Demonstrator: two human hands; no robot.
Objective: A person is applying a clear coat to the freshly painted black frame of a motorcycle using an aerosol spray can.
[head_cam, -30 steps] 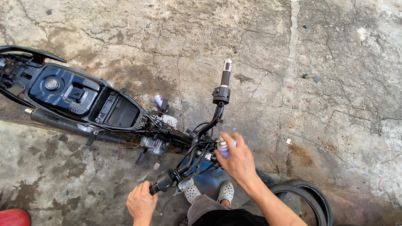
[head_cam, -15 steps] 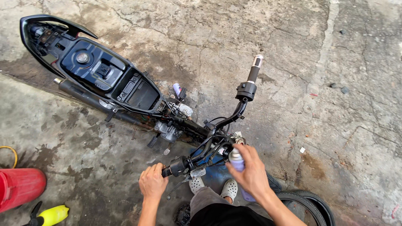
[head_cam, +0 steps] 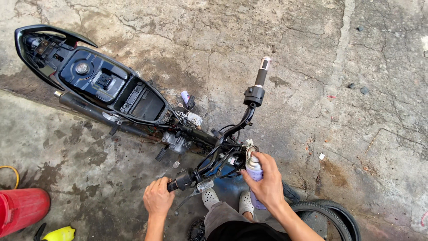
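While gripped, spray can [head_cam: 254, 172] inside right hand [head_cam: 267, 185]

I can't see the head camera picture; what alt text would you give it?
Seen from above, a person's right hand holds a pale spray can at the handlebars of a stripped black motorbike on cracked concrete, while the left hand grips the near handlebar grip. A red container stands at lower left, a loose tyre at lower right.
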